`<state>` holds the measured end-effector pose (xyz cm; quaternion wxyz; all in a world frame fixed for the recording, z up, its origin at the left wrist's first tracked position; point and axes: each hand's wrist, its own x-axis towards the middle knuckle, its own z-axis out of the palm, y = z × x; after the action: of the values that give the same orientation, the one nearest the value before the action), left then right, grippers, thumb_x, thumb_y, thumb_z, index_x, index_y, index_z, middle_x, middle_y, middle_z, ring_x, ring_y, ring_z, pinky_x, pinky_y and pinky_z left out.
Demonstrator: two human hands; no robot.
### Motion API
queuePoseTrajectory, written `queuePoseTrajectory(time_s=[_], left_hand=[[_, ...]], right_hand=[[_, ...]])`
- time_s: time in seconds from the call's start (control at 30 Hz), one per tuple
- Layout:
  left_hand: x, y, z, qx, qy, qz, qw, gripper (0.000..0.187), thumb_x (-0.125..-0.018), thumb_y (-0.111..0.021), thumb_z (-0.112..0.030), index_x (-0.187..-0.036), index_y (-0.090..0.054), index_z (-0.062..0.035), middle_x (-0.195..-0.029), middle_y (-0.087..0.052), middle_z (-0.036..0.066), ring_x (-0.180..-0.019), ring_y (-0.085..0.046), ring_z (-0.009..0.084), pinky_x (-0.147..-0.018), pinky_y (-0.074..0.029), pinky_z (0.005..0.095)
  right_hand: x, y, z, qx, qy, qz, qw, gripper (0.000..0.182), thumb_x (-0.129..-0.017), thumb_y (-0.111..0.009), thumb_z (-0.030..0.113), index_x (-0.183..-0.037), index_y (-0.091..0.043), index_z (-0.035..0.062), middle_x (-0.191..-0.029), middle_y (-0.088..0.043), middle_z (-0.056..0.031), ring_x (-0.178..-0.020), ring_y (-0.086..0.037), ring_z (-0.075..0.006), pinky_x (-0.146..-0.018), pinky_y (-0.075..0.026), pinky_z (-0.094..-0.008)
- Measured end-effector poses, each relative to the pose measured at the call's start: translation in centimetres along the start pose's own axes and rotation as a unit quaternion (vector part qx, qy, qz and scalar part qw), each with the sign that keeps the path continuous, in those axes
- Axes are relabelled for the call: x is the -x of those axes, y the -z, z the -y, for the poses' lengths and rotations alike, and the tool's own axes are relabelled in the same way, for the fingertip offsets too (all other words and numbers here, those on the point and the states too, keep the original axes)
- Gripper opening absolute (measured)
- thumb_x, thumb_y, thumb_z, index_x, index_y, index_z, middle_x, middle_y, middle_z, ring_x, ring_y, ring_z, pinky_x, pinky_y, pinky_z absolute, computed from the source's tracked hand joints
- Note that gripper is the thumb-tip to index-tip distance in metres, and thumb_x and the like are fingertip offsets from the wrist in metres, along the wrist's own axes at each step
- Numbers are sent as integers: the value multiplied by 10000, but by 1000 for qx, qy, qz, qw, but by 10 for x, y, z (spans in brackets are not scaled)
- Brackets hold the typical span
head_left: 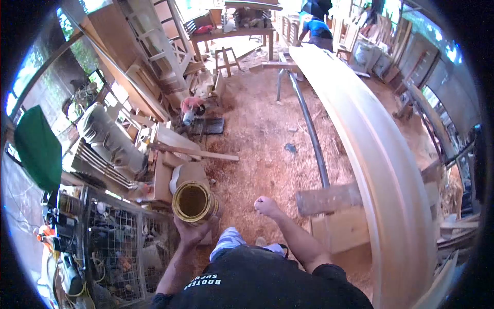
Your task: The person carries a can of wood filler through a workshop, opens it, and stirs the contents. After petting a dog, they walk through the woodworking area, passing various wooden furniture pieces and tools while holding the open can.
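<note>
My left hand (193, 232) is wrapped round the lower side of an open paint can (212, 206). The can has a yellowish rim, and its dark inside faces up toward me. Out in front of my body, my right hand (266, 206) is curled into a fist above the shavings-covered floor. Whatever those fingers hold, if anything, is hidden. To the right of that hand lies a thick wooden beam (329, 200), beneath a long pale board (360, 113) that stretches away from me.
On the left stand a wire-mesh cage (121, 257) and stacked wood offcuts (164, 180). A metal pipe (309, 123) runs along the floor beside the board. Near the far end, a person in a blue shirt (315, 27) bends over. A workbench (236, 35) stands at the back.
</note>
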<state>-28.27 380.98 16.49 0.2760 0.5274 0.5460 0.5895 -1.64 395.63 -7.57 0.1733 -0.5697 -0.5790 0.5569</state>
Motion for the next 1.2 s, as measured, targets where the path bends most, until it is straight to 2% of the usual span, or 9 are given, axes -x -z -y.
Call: queuePoseTrajectory(time_s=[0.23,0.37,0.4,0.47,0.83,1.03,1.13,1.17,1.2], left_hand=[[-156,-57,56,66,52,-17,996,802,-672,-965,-155,-1330,-527,-19,-1223,-647,85,-1082,-650,196,-957,-536,374],[-272,-87,105,80,19,0,997,806,-665,-949,-119,-1331,-510,-6,-1215,-635,80,-1091,-631,188,-955,-525,365],[-302,-86,130,-22,16,7,1000,840,-644,-954,-136,-1334,-495,-2,-1218,-627,88,-1096,-623,194,-959,-518,362],[-365,-99,165,-19,-37,-1,999,841,-652,-962,-159,-1353,-526,4,-1249,-648,94,-1124,-639,207,-988,-523,374],[-684,-163,232,14,-39,78,996,887,-698,-960,-182,-1414,-475,15,-1317,-601,113,-1183,-606,228,-1028,-502,392],[-837,-214,292,40,-35,72,996,919,-710,-954,-164,-1450,-434,3,-1357,-575,126,-1195,-602,226,-1035,-511,406],[-916,-243,322,68,-49,13,996,958,-652,-964,-139,-1432,-427,10,-1341,-575,111,-1187,-604,215,-1029,-509,385],[-939,-248,312,2,20,42,999,1029,-639,-976,-135,-1468,-384,6,-1405,-528,118,-1235,-574,219,-1055,-492,386],[-964,-254,310,-11,3,35,999,1037,-641,-978,-132,-1474,-374,4,-1411,-523,119,-1239,-571,221,-1055,-492,386]], right_hand=[[-161,64,38,-82,-31,49,995,189,-942,-620,239,-967,-683,63,-760,-681,-46,-606,-648,-147,-508,-520,-314],[-281,109,36,-53,-51,48,996,182,-935,-628,224,-971,-683,54,-776,-687,-47,-612,-652,-145,-512,-524,-308],[-310,127,40,-36,-48,40,997,178,-932,-630,218,-971,-684,52,-777,-687,-46,-614,-653,-145,-513,-524,-308],[-349,156,47,-45,-85,-10,995,173,-928,-631,214,-965,-685,54,-764,-684,-46,-607,-652,-145,-514,-522,-307],[-525,260,92,-117,-121,-132,977,232,-901,-631,262,-967,-738,67,-781,-737,-70,-662,-705,-165,-625,-561,-333],[-662,310,220,-97,-50,-144,983,177,-916,-605,156,-980,-717,36,-798,-711,-64,-669,-673,-125,-644,-554,-320],[-773,327,237,-30,13,-138,990,206,-904,-625,214,-994,-728,60,-845,-738,-92,-743,-708,-165,-714,-570,-347],[-782,345,285,27,-1,-146,989,292,-885,-630,333,-1033,-743,108,-973,-760,-158,-898,-735,-340,-817,-574,-424],[-810,349,298,25,31,-127,991,287,-887,-626,327,-1026,-741,104,-971,-758,-162,-905,-734,-340,-822,-573,-424]])
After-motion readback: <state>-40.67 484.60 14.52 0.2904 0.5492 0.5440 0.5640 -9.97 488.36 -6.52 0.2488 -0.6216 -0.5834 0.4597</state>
